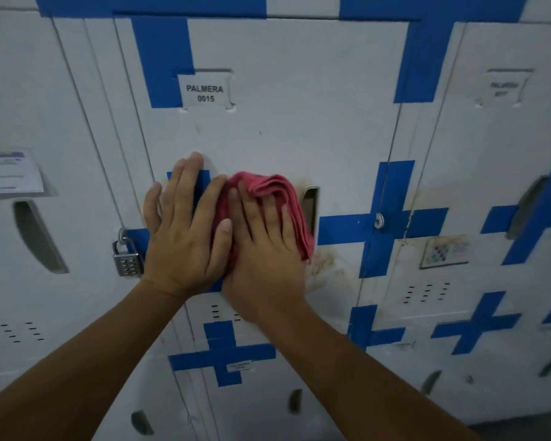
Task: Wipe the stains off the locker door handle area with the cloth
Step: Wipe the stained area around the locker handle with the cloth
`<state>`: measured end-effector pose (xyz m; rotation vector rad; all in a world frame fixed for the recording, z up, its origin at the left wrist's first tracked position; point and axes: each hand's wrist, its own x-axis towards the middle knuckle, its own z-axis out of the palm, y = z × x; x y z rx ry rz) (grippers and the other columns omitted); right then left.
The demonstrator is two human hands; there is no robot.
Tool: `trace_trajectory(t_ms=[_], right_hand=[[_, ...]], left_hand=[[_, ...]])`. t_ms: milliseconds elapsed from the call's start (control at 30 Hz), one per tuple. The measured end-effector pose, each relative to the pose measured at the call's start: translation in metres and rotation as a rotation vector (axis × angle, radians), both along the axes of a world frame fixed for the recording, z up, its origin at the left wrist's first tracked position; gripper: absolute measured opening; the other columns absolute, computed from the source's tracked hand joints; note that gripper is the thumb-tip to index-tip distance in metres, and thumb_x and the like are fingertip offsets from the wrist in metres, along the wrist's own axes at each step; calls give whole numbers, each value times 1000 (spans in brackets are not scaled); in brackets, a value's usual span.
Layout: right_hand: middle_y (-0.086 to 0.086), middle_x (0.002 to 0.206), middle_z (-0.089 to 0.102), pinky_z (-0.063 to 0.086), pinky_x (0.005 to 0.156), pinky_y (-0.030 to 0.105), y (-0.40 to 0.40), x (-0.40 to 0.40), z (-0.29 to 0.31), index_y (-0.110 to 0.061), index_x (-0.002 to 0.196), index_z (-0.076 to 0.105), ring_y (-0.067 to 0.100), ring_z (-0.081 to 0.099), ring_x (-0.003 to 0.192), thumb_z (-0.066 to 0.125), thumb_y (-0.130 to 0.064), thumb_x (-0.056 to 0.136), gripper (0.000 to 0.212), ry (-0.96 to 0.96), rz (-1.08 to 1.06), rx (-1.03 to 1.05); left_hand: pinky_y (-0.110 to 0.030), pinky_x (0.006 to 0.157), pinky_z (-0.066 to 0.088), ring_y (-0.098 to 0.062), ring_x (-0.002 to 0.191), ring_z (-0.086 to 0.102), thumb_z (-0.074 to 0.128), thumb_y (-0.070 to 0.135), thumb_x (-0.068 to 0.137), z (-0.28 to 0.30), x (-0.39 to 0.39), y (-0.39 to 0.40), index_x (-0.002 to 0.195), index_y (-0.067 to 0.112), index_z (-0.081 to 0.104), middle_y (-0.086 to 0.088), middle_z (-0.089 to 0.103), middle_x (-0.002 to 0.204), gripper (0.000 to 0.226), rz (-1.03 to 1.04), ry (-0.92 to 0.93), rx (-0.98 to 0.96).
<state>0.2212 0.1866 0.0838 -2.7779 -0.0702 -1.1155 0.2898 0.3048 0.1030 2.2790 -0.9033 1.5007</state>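
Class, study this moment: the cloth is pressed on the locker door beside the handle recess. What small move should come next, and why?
Probably slide the right hand with the pink cloth down and to the right, onto the brownish stains below the handle recess. Those marks lie uncovered just past the cloth's lower edge, while the left hand rests flat on the door, seemingly bracing it.
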Motion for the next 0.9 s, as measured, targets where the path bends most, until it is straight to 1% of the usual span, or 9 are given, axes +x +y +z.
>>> trace_trajectory(t_ms=[100, 233, 367, 500, 567, 667, 767, 800, 900], right_hand=[[3, 164, -3, -4, 121, 46, 8, -2, -24, -16, 155, -9, 25, -7, 150, 38, -42, 88, 86, 37, -53, 155], [6, 160, 24, 4, 120, 47, 0, -4, -46, -14, 156, 4, 27, 21, 147, 50, -36, 85, 87, -1, -108, 180], [4, 164, -4, -10, 119, 48, -7, -1, 11, -14, 154, -11, 23, -5, 150, 37, -37, 86, 86, -101, -128, 193], [5, 163, -15, -8, 119, 49, -7, -1, 37, -11, 154, -13, 22, -15, 149, 30, -35, 86, 83, -126, -164, 265], [8, 163, -8, -4, 120, 51, 0, -3, 14, -9, 155, -7, 25, -9, 150, 37, -34, 86, 85, -88, -179, 244], [10, 160, 20, 6, 120, 52, 8, -5, -29, -10, 156, 8, 29, 20, 147, 61, -39, 81, 96, 9, -196, 214], [10, 155, 34, 10, 116, 55, 0, -6, -37, -11, 155, 13, 29, 33, 142, 57, -43, 81, 92, 22, -198, 162], [10, 157, 30, 7, 116, 56, -4, -8, -27, -12, 155, 10, 29, 28, 145, 50, -44, 84, 87, 1, -176, 142], [5, 163, -11, -6, 117, 56, -27, -8, 19, -17, 154, -14, 26, -11, 149, 36, -43, 92, 84, -71, -149, 69]], left_hand=[[-54, 119, 12, -34, 151, 21, 27, 40, 101, 8, -1, -10, 145, 7, 46, -22, 24, 161, 58, -14, -51, -3], [-53, 120, 11, -34, 153, 16, 23, 41, 103, 35, -4, -28, 149, 8, 43, -24, 19, 162, 60, -48, -110, -38], [-55, 121, 11, -33, 153, 13, 24, 40, 103, 59, -6, -36, 150, 10, 41, -24, 17, 163, 58, -91, -101, -176], [-53, 121, 10, -30, 154, 11, 24, 40, 102, 62, -4, -34, 150, 11, 39, -23, 14, 164, 58, -76, -70, -194], [-55, 120, 12, -30, 154, 11, 26, 39, 102, 61, -2, -34, 151, 11, 39, -22, 13, 164, 58, -62, -51, -188], [-54, 120, 12, -30, 154, 9, 29, 37, 100, 53, -6, -39, 150, 11, 38, -20, 12, 165, 57, -39, -15, -125], [-51, 121, 9, -28, 155, 4, 29, 36, 99, 43, -12, -41, 154, 13, 32, -17, 8, 166, 59, -29, 25, -59], [-51, 122, 7, -27, 155, 2, 28, 36, 100, 41, -13, -40, 156, 14, 28, -16, 5, 167, 61, -25, 40, -48], [-48, 124, -1, -24, 155, -5, 22, 35, 102, 40, -13, -33, 160, 17, 15, -13, -3, 167, 61, 8, 65, -7]])
